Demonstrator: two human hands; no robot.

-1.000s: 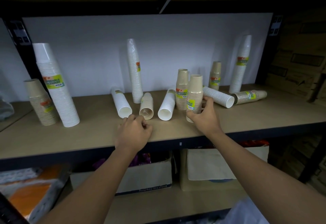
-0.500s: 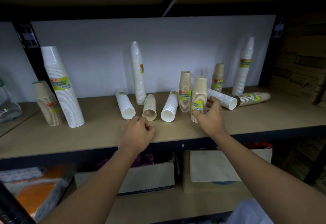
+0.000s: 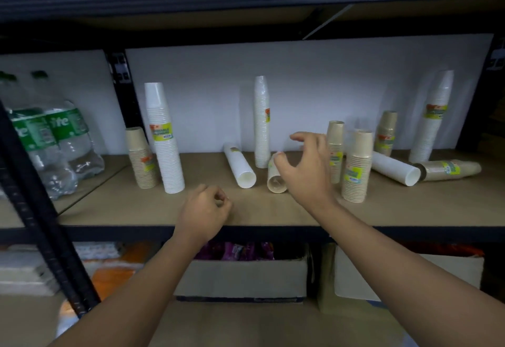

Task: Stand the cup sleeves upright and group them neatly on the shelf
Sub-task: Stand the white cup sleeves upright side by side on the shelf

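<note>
Since 0.5 s ago the right hand (image 3: 306, 172) has left the front upright tan sleeve (image 3: 356, 166) and has gone to the left. It now hovers over the lying tan sleeve (image 3: 276, 181) in the middle of the shelf board (image 3: 273, 212). Its fingers (image 3: 298, 137) are released and spread, slightly bent, and grasp nothing. The thumb is over the far end of this sleeve; I cannot tell if it touches. The open mouth of the sleeve points to the front, just left of the wrist. The left hand (image 3: 203, 211) stays at the front edge of the board with clenched fingers, nothing inside them, apart from every sleeve.

1 lying white sleeve (image 3: 240, 165) is near the tan one on its left, mouth also to the front. Behind these 2 a thin tall white sleeve (image 3: 261, 122) stands upright. At the left stand a wide tall white sleeve (image 3: 164, 141) and, just beside it, a short tan sleeve (image 3: 140, 158). Another upright tan sleeve (image 3: 335, 150) stands just behind the front one. Further right 2 sleeves lie on their sides: a long white sleeve (image 3: 393, 169) and a dark-rimmed tan sleeve (image 3: 451, 169).

Most sleeves carry a yellow-green label, some with a red mark; the print is too blurred to read. The water bottles (image 3: 65, 133) at the far left have green labels with the white letters "ite". The sleeves are narrow tapered stacks of ribbed paper cups, some under thin shiny wrap.
</note>
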